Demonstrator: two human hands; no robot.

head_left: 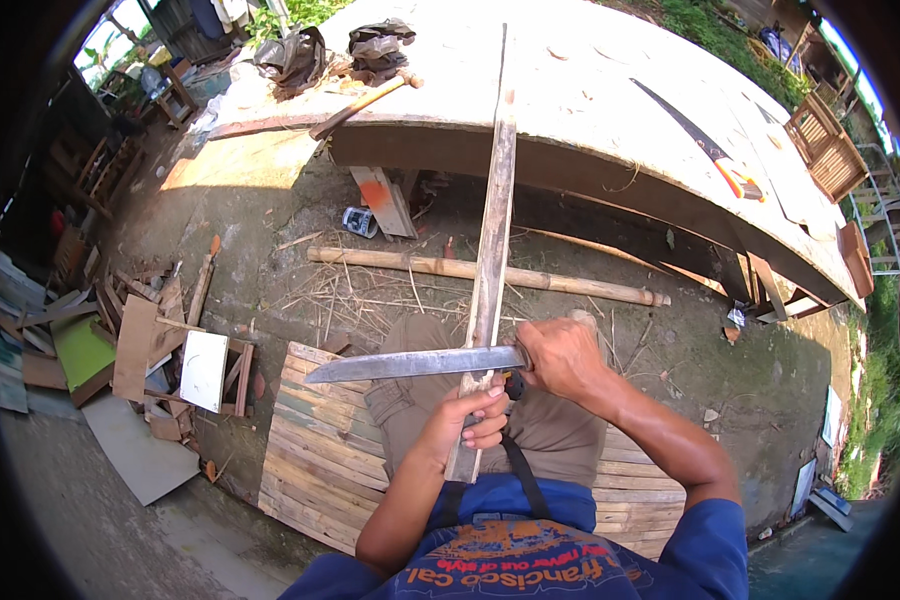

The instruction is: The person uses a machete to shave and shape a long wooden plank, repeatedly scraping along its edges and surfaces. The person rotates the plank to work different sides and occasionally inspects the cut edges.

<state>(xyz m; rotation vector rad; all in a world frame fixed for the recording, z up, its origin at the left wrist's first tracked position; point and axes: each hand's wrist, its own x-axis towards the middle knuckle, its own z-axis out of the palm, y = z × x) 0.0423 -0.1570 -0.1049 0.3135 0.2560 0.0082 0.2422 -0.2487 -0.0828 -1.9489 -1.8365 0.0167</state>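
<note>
My left hand [462,422] is wrapped round a long, narrow strip of split bamboo [493,235] near its lower end. The strip runs away from my lap, and its far part lies over the edge of the white-topped table [560,90]. In my right hand [560,352] is the handle of a machete [410,364], mostly hidden by the fingers. Its long grey blade points left and crosses the strip just above my left hand. Whether the edge bites into the bamboo I cannot tell.
A hammer-like tool with a wooden handle [365,105] and a handsaw [700,140] lie on the table. Under its front edge, a bamboo pole [490,275] rests on the ground among shavings. Scrap boards [155,350] are piled at left. I sit on a slatted bamboo bench [315,440].
</note>
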